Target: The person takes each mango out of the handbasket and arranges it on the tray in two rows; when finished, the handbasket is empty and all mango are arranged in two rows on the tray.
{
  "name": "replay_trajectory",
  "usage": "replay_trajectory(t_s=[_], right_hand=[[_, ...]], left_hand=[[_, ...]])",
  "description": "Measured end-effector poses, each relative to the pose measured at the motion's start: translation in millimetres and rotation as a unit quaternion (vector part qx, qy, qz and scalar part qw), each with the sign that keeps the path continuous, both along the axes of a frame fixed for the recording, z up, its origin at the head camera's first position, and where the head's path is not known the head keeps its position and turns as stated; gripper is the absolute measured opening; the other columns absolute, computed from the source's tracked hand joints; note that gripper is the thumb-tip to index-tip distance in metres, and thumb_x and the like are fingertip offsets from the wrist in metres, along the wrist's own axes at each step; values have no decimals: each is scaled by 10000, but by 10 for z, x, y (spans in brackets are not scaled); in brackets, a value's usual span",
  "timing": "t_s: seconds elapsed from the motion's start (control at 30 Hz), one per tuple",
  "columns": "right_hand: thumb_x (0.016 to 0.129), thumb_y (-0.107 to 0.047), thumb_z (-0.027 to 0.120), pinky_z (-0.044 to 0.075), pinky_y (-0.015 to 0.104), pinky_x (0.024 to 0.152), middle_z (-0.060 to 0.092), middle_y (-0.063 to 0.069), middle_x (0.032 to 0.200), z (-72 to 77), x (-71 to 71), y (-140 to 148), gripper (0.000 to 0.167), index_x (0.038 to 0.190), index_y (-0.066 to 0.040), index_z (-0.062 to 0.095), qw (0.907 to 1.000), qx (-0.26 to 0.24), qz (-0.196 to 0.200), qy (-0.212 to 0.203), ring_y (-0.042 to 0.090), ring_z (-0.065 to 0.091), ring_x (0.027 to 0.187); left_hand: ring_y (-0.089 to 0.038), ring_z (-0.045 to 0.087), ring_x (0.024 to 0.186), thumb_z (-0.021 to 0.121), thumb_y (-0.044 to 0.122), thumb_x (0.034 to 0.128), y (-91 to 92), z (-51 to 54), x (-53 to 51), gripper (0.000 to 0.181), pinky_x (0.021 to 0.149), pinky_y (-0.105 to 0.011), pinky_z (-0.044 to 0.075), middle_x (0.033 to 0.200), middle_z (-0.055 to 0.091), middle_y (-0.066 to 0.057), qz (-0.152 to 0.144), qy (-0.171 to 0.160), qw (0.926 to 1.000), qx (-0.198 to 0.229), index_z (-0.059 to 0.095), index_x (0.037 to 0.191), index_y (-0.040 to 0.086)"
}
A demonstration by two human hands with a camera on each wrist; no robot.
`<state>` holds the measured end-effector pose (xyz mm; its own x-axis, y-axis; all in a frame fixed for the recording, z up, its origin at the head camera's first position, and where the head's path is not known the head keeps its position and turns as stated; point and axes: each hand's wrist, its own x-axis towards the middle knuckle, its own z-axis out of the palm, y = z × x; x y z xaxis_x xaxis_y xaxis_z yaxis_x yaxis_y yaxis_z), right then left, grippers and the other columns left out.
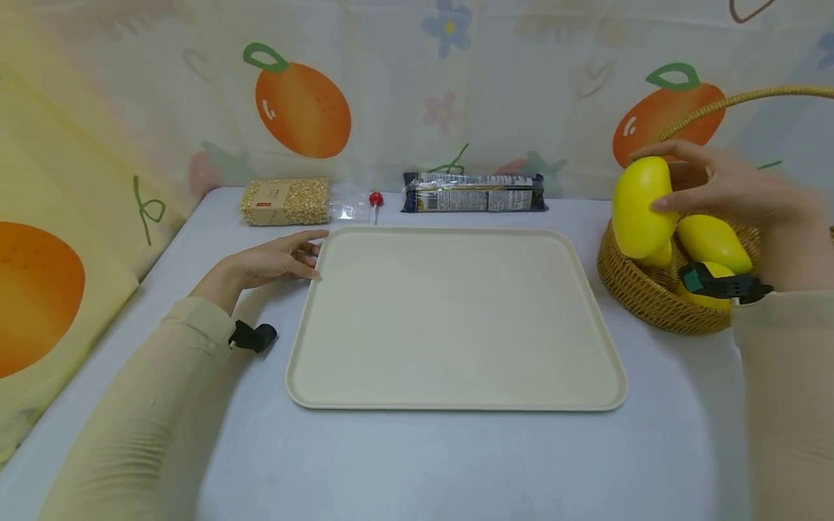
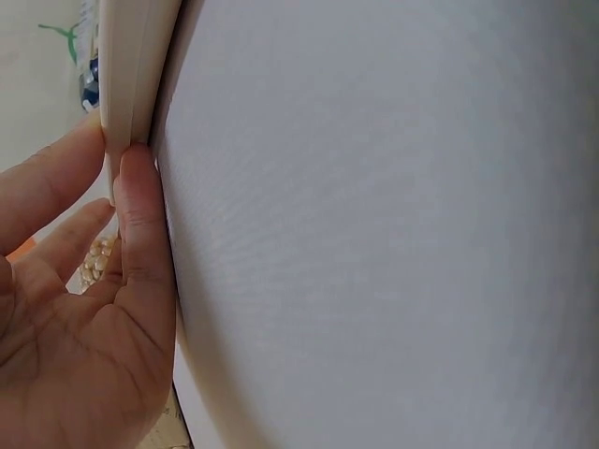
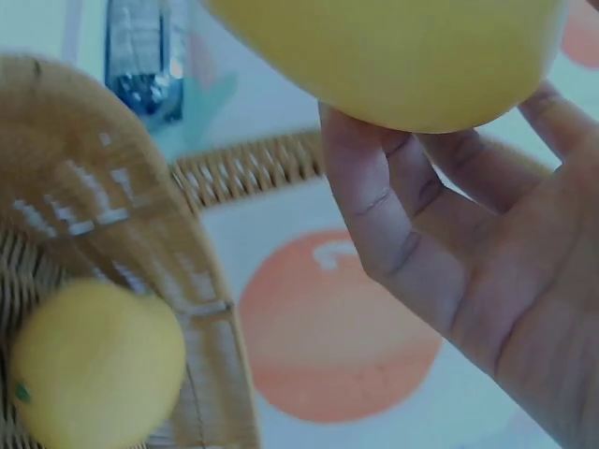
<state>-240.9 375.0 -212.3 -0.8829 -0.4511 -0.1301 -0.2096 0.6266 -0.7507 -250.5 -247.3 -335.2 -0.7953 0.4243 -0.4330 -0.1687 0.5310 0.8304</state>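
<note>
My right hand [image 1: 723, 181] grips a yellow mango-shaped fruit [image 1: 641, 206] between thumb and fingers, above the left part of a wicker basket [image 1: 641, 297]. In the right wrist view the held fruit [image 3: 412, 56] is at the top, with the fingers of my right hand [image 3: 468, 234] against it. Several more yellow fruits [image 1: 713, 242] lie in the basket. My left hand [image 1: 276, 259] touches the upper left edge of a beige tray [image 1: 456, 318]. The left wrist view shows the fingers of my left hand [image 2: 94, 281] extended against the tray's rim [image 2: 136, 75].
Behind the tray lie a bag of yellow kernels [image 1: 287, 202], a red lollipop [image 1: 376, 199] and a dark, shiny package [image 1: 474, 194]. A patterned cloth [image 1: 391, 87] hangs at the back. The basket's handle [image 1: 749, 95] arches up at the right.
</note>
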Motion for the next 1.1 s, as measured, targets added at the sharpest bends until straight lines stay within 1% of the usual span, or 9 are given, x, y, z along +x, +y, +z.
replay_trajectory(t_s=[0.13, 0.33, 0.4, 0.47, 0.57, 0.7, 0.87, 0.93, 1.1], right_hand=[[949, 2, 574, 560, 280, 755, 610, -44, 1210, -26, 34, -236, 636, 1488, -249, 349, 9997, 31, 27, 242, 153, 674, 911], [952, -17, 587, 559, 254, 787, 575, -10, 1255, -57, 33, -565, 642, 1492, -263, 343, 9993, -272, 120, 234, 133, 658, 972], [953, -23, 581, 532, 242, 834, 585, -12, 1256, -87, 12, -673, 626, 1484, -261, 351, 9986, -430, 169, 252, 140, 643, 1001], [955, -32, 578, 500, 242, 868, 598, -24, 1251, -137, -21, -776, 615, 1476, -269, 354, 9979, -553, 239, 250, 144, 626, 1028], [956, -74, 588, 448, 291, 920, 600, -31, 1250, -237, -79, -941, 595, 1462, -286, 357, 9974, -657, 253, 149, 162, 604, 1062], [943, -143, 623, 484, 305, 915, 592, -15, 1231, -384, -162, -1169, 570, 1433, -288, 369, 9977, -643, 196, 15, 184, 601, 1076], [934, -144, 645, 554, 305, 850, 581, 33, 1225, -559, -263, -1440, 576, 1431, -263, 381, 9950, -945, 291, -120, 208, 620, 1055], [932, -140, 651, 560, 314, 842, 567, 62, 1243, -610, -288, -1550, 591, 1443, -257, 377, 9935, -1080, 285, -217, 216, 618, 1054], [926, -180, 661, 563, 310, 829, 533, 119, 1290, -707, -328, -1821, 613, 1462, -226, 366, 9930, -1100, 105, -407, 225, 593, 1076]], left_hand=[[-149, 384, 1065, 645, 80, 934, -1, -9, 6, 867, 850, -216, 435, 1277, 322, -56, -29, -11, 10000, -1, 105, 1600, 207], [-168, 377, 1084, 645, 85, 935, -4, -14, -8, 876, 865, -219, 431, 1319, 316, -79, -76, -2, 10000, -39, 90, 1601, 213], [-172, 377, 1085, 644, 81, 935, -5, -10, -14, 872, 865, -221, 432, 1322, 316, -84, -59, -4, 10000, -34, 96, 1600, 216], [-172, 380, 1081, 643, 76, 934, -5, -5, -16, 871, 862, -221, 433, 1323, 318, -87, -59, 2, 10000, -24, 99, 1600, 215], [-166, 387, 1069, 641, 66, 933, -6, -5, -17, 864, 858, -219, 436, 1318, 325, -86, -31, 1, 10000, 21, 110, 1599, 214], [-162, 387, 1066, 643, 72, 932, -15, -13, -15, 865, 861, -223, 433, 1310, 330, -80, -26, -12, 10000, 33, 111, 1598, 217], [-159, 390, 1051, 641, 61, 930, -15, 2, 0, 866, 856, -225, 434, 1284, 332, -76, -37, -27, 10000, 85, 111, 1598, 211], [-158, 390, 1044, 638, 54, 930, -16, 7, 5, 865, 855, -223, 435, 1273, 332, -74, -35, -26, 9999, 99, 110, 1598, 206], [-158, 384, 1049, 632, 51, 933, -15, 10, 11, 859, 859, -221, 431, 1261, 328, -68, -38, -26, 9999, 104, 109, 1598, 200]])
